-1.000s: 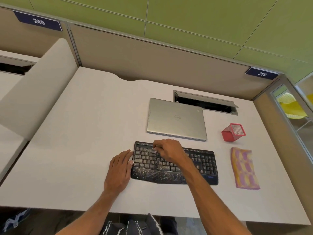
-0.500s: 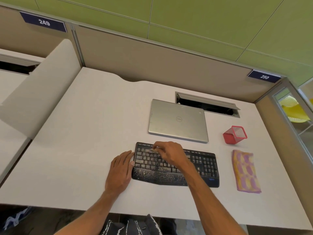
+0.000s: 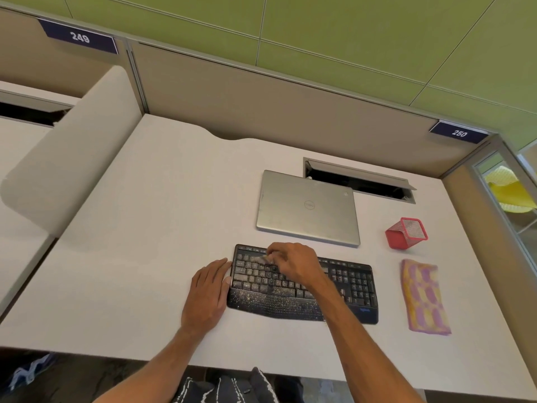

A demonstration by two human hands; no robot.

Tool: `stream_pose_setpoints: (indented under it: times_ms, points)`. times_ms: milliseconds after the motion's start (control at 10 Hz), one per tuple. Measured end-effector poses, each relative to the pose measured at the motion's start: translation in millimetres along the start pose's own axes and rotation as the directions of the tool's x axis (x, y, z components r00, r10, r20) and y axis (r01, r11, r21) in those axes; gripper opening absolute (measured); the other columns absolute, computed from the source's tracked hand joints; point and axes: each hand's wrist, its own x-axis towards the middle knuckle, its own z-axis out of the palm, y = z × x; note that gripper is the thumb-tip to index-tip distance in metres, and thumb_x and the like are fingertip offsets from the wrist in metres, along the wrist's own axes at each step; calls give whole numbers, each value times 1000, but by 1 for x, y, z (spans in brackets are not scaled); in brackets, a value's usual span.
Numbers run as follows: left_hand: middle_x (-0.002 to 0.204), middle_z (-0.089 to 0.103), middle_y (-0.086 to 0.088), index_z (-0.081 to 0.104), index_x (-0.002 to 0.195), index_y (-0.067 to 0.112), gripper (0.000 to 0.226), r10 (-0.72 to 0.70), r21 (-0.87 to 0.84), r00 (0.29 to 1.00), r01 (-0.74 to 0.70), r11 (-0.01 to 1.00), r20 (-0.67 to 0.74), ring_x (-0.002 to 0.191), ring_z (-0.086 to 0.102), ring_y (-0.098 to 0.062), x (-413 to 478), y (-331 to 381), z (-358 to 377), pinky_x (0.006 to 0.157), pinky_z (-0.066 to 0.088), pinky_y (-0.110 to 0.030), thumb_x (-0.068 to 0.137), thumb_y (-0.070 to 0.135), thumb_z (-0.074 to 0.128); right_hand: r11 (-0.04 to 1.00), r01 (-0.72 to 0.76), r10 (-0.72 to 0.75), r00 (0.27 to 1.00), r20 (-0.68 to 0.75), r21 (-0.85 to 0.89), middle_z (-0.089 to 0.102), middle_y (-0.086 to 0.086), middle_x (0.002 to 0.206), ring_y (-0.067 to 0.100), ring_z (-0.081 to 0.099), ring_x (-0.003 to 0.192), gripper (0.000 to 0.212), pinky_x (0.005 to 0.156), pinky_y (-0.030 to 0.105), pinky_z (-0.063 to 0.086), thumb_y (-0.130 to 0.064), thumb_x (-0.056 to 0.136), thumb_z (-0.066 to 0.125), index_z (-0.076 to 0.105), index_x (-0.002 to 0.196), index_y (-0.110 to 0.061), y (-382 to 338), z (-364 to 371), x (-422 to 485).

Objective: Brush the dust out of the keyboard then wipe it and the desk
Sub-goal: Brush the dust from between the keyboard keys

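Desk (image 3: pixel 130 257) open left of the left hand (image 3: pixel 207 295)
Beyond the right hand (image 3: pixel 296 264) passage is blocked by a laptop (image 3: pixel 308 207); rightward, by a mesh cup (image 3: pixel 406 232) and cloth (image 3: pixel 425 296).

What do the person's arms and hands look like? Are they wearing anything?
The left forearm and right forearm are bare, with no sleeves in view. The left hand and right hand wear no gloves, and no watch, bracelet or ring shows.

Left hand (image 3: pixel 207 295) flat, fingers (image 3: pixel 215 267) straight; right hand (image 3: pixel 296 264) curled (fingers pinch brush (image 3: pixel 262 259)).
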Motion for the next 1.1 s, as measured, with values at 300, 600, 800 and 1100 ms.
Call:
stream_pose_setpoints:
  times_ms: [300, 600, 800, 1100]
  points:
    - [166, 45, 10, 46, 164, 27, 51, 1, 15, 1000, -1, 1000, 6, 158, 35, -9, 0, 0, 1, 133, 26, -40, 120, 42, 24, 969, -238, 244, 964, -110, 63, 72, -10, 80, 2, 60, 59, 17, 62, 23, 55, -35, 100, 62, 75, 107, -26, -5, 7, 0]
    - [165, 47, 10, 48, 162, 27, 50, 3, 11, 1000, -3, 1000, -10, 156, 37, -10, 1, 0, 0, 131, 28, -40, 120, 40, 25, 951, -288, 304, 938, -168, 115, 72, -11, 74, 0, 56, 54, 14, 53, 17, 38, -24, 96, 63, 77, 98, -22, -15, 1, 8]
    - [165, 47, 10, 47, 163, 27, 50, -4, 8, 1000, 4, 1000, -6, 156, 37, -10, 1, 1, 1, 131, 28, -40, 120, 40, 25, 937, -319, 329, 943, -54, 141, 73, -10, 77, 2, 59, 54, 14, 52, 18, 43, -19, 93, 66, 78, 101, -20, -17, 1, 8]
    - [166, 46, 12, 46, 163, 29, 49, -7, -1, 1000, 7, 1000, -1, 157, 36, -9, 1, -1, 2, 131, 28, -41, 120, 40, 26, 917, -363, 373, 927, -31, 164, 72, -10, 73, 7, 64, 55, 13, 50, 23, 50, -19, 95, 67, 79, 99, -20, -16, 4, 9]
